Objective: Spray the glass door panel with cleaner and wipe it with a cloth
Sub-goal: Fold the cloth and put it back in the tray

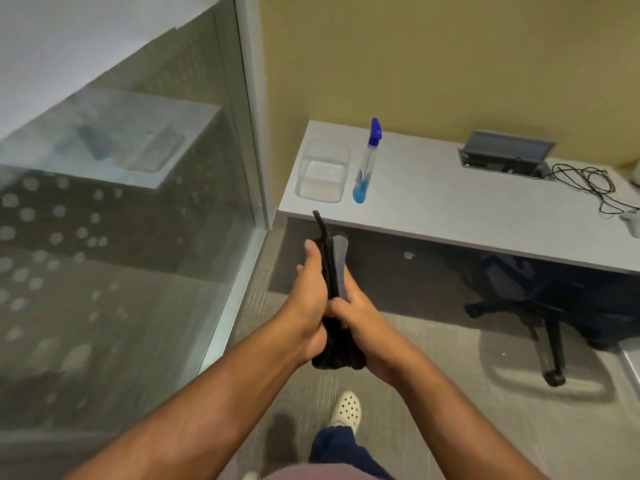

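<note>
Glass door panel (131, 209): fills the left half of the frame, its pale frame post running down the centre-left. Reflections and a dotted pattern show on it; no wet streaks or droplets that I can make out, so whether it has been sprayed or wiped I cannot tell.

Left hand (311, 289): centre of the frame, palm pressed flat against the left face of the cloth, fingers stretched up along it, thumb side towards the camera.

Cloth (334, 306): dark, folded into a long narrow bundle, sandwiched upright between both hands at centre frame, one corner poking up past the fingertips. It is away from the glass, touching neither panel nor desk.

Right hand (363, 317): just right of centre, fingers curled round the lower part of the cloth, gripping it.

Clear tub (322, 176): on the desk's left end, upper centre, just beside the bottle.

Spray bottle (365, 164): upright on the white desk (450, 209), upper centre, blue trigger head, a little blue liquid at the bottom. Nobody is holding it.

Cable (588, 185): tangled at the desk's right end, upper right.

Office chair (540, 306): tucked under the desk, lower right.

Progress, my read: cloth in hand and being folded or readied, bottle parked. Wiping is not under way; contact with the glass is what remains at the least.
</note>
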`<action>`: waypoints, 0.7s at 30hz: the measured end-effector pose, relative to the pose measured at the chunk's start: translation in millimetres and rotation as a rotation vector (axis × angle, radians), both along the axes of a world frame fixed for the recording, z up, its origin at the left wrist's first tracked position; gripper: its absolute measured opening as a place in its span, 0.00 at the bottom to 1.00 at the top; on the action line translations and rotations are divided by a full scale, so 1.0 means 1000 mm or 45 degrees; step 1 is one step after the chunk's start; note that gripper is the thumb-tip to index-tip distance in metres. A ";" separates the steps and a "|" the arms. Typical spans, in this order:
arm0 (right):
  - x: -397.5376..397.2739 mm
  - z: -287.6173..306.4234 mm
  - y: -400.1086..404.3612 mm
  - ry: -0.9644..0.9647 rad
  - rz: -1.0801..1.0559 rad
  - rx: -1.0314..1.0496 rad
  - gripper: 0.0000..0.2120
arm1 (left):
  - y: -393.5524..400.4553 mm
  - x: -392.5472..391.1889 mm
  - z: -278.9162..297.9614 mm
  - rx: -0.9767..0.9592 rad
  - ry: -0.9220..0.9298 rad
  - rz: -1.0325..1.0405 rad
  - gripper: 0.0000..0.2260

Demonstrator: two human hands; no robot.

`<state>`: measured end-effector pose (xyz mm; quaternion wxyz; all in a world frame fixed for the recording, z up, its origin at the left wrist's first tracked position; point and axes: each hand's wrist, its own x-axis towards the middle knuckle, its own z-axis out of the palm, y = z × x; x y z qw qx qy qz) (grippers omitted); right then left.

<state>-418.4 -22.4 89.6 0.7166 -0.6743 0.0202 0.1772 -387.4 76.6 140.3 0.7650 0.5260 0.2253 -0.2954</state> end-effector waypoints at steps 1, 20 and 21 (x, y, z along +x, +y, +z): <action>0.011 -0.003 -0.012 0.004 -0.015 -0.009 0.40 | -0.009 0.011 0.001 0.007 0.009 -0.001 0.30; 0.159 -0.026 -0.161 0.390 0.118 0.259 0.17 | -0.048 0.212 -0.045 0.075 -0.182 0.155 0.07; 0.168 -0.025 -0.166 0.375 0.157 0.146 0.18 | -0.045 0.224 -0.045 0.084 -0.184 0.120 0.06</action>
